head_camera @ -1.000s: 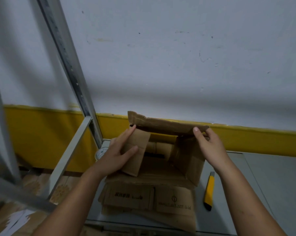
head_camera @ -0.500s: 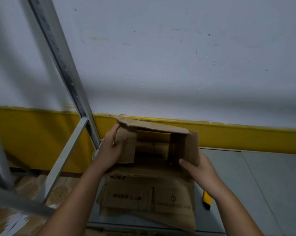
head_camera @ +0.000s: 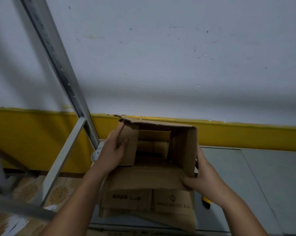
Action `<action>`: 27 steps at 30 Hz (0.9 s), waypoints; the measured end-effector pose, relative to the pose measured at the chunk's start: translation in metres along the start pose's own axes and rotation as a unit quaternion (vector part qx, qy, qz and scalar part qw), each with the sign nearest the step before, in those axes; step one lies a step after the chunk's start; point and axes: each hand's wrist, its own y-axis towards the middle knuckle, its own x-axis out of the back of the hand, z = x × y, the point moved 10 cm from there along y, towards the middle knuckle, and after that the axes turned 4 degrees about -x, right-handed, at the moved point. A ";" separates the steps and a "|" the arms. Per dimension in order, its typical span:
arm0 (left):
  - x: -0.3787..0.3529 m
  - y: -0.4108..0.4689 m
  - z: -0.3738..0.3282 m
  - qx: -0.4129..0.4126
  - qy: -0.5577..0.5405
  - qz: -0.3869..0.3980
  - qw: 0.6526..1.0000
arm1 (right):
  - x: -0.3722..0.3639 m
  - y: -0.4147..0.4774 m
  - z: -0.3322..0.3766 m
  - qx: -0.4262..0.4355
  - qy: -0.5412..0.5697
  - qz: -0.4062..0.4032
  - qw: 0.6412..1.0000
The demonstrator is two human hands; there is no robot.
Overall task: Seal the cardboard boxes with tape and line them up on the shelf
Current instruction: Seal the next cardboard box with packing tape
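A grey metal shelf (head_camera: 256,171) runs along a scuffed white wall (head_camera: 160,65) with a yellow band (head_camera: 33,133) at its foot. Patterned floor tiles (head_camera: 58,193) show at 8 o'clock, past a slotted steel upright (head_camera: 58,62). At centre an open cardboard box (head_camera: 183,145), creased and soft-edged, is held over a stack of flattened boxes (head_camera: 149,201). The left hand (head_camera: 113,150) pinches the left flap, thumb on its inner face, fingers behind. The right hand (head_camera: 201,174) grips the near flap's right corner, thumb on top, fingers curled under. A tape roll (head_camera: 95,155) peeks out at 9 o'clock. A yellow utility knife (head_camera: 206,201) lies at 4 o'clock, and bare shelf stretches toward 3 o'clock.
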 end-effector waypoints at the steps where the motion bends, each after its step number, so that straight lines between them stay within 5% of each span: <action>1: 0.000 0.001 -0.003 -0.005 0.000 -0.001 1.000 | -0.001 -0.001 0.001 0.011 -0.010 -0.014 1.000; 10: -0.006 -0.004 -0.035 -0.062 0.063 0.076 0.993 | 0.004 -0.002 -0.010 0.030 0.011 -0.105 0.994; 17: -0.006 0.001 -0.061 -0.144 0.184 0.079 0.969 | 0.006 -0.004 -0.025 0.002 0.012 -0.094 0.995; 27: -0.006 0.004 -0.053 -0.089 0.116 0.111 0.983 | -0.003 -0.012 -0.027 -0.008 -0.001 -0.060 0.998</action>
